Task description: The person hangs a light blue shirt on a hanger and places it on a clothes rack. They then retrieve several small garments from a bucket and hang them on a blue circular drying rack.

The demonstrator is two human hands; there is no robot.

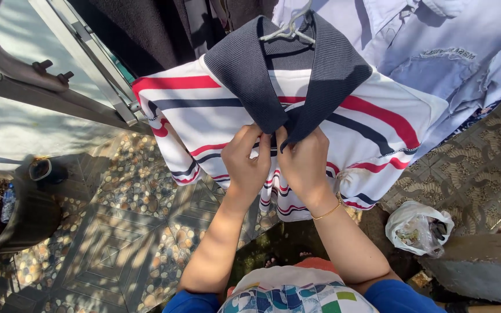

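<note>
A white polo shirt with red and navy stripes and a dark grey ribbed collar hangs on a white plastic hanger in front of me. My left hand and my right hand are side by side at the shirt's front, just below where the collar points meet. Both pinch the fabric at the placket with their fingers closed on it. A thin gold bangle sits on my right wrist.
Pale blue shirts and dark garments hang behind the polo. A metal door frame stands at the left. Below lie patterned pebble floor tiles, a dark plant pot at the far left and a white plastic bag at the right.
</note>
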